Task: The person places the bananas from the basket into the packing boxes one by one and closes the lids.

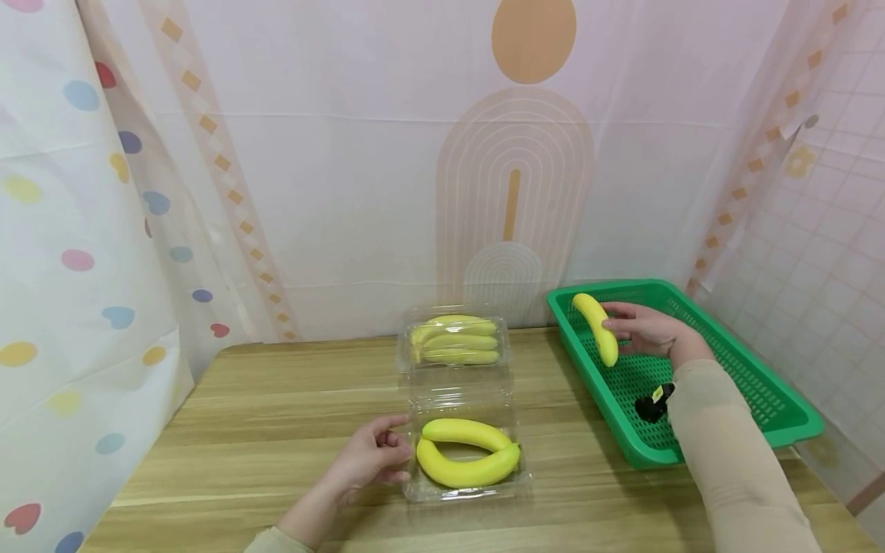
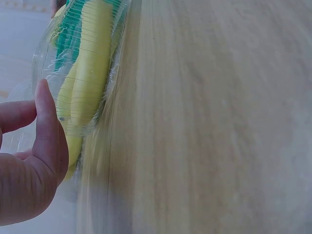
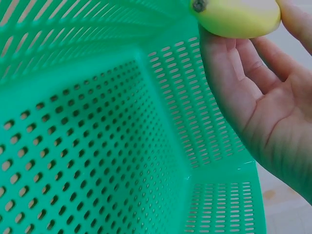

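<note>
My right hand (image 1: 643, 330) holds a yellow banana (image 1: 596, 329) between thumb and fingers, over the green basket (image 1: 611, 411). In the right wrist view, the banana (image 3: 239, 17) lies across the fingertips, its dark end to the left. At the near middle of the table, an open clear plastic clamshell box (image 1: 463, 495) contains two bananas (image 1: 470, 475) curved toward each other. My left hand (image 1: 369, 457), fingers bent, pinches the left rim of this box. The left wrist view shows the thumb against the box (image 2: 41, 61), with some fingers hidden.
Behind the open box, another clear box (image 1: 408, 361) with several paler bananas (image 1: 459, 340) stands near the curtain (image 1: 346, 192). A small black object with a yellow label (image 1: 653, 403) shows beside the right sleeve. Wooden tabletop (image 1: 276, 415) extends to the left.
</note>
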Tool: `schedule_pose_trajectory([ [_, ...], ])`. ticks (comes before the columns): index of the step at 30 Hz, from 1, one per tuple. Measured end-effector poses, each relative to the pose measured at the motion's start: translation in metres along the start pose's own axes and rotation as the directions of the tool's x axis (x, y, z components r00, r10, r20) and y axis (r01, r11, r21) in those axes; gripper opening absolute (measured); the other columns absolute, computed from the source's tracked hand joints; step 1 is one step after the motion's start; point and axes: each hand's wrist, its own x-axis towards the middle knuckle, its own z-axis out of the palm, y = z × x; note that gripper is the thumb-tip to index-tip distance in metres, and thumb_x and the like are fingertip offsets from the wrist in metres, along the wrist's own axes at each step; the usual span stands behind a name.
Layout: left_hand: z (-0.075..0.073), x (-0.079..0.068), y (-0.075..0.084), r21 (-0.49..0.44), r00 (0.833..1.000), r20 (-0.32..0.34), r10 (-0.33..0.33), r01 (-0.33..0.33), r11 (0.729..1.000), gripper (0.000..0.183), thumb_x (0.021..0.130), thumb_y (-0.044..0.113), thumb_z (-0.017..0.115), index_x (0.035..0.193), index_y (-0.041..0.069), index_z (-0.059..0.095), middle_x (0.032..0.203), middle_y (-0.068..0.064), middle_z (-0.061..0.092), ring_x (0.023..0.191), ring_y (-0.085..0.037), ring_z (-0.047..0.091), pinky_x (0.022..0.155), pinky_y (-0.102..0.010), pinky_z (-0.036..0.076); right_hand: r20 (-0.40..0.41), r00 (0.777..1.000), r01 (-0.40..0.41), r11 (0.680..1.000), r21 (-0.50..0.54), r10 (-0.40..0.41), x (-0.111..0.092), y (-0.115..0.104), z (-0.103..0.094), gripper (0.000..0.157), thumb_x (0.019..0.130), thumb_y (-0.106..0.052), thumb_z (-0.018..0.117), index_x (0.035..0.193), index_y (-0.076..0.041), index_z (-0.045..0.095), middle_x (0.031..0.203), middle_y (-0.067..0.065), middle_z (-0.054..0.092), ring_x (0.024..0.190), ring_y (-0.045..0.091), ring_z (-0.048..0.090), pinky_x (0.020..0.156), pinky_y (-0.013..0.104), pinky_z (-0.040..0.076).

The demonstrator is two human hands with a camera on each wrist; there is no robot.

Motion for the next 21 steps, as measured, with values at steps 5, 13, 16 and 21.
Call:
schedule_pose_trajectory([
  [5, 0.0, 0.001, -0.001, 0.004, 1.0, -0.007, -0.006, 0.006, 1.0, 0.068, 0.087, -0.008, 0.065, 0.145, -0.014, 0.03, 0.096, -0.011, 0.053, 0.081, -0.017, 0.056, 0.067, -0.028, 0.062, -0.01, 0.999, 0.034, 0.999, 0.024, -0.034, -0.001, -0.007, 0.002, 0.072, 0.105, -0.016, 0.048, 0.158, -0.002, 0.0, 0.127, 0.007, 0.047, 0.103, 0.015, 0.059, 0.093, 0.041, 0.054],
  [13, 0.0, 0.002, 0.0, 0.0, 1.0, -0.014, -0.008, 0.008, 1.0, 0.067, 0.087, -0.009, 0.064, 0.145, -0.014, 0.031, 0.095, -0.01, 0.053, 0.081, -0.016, 0.056, 0.066, -0.027, 0.062, 0.008, 0.997, 0.074, 0.997, -0.001, -0.074, -0.001, -0.022, 0.01, 0.071, 0.104, -0.012, 0.049, 0.158, -0.001, 0.004, 0.129, 0.012, 0.044, 0.101, 0.017, 0.06, 0.089, 0.039, 0.057],
  [16, -0.001, 0.002, 0.0, 0.001, 1.0, -0.014, -0.006, 0.006, 1.0, 0.068, 0.087, -0.009, 0.064, 0.145, -0.014, 0.03, 0.095, -0.01, 0.053, 0.081, -0.017, 0.056, 0.067, -0.027, 0.062, 0.023, 0.996, 0.086, 0.996, -0.019, -0.086, 0.0, -0.028, 0.015, 0.07, 0.104, -0.011, 0.049, 0.157, 0.0, 0.005, 0.131, 0.015, 0.042, 0.102, 0.017, 0.06, 0.089, 0.04, 0.058],
  [21, -0.001, 0.002, 0.0, -0.002, 1.0, -0.016, -0.009, 0.009, 1.0, 0.069, 0.087, -0.009, 0.065, 0.145, -0.014, 0.03, 0.095, -0.01, 0.053, 0.081, -0.017, 0.057, 0.067, -0.027, 0.062, 0.067, 0.992, 0.112, 0.993, -0.045, -0.109, 0.001, -0.038, 0.023, 0.069, 0.104, -0.01, 0.051, 0.156, 0.002, 0.009, 0.13, 0.014, 0.044, 0.105, 0.019, 0.06, 0.088, 0.043, 0.058],
])
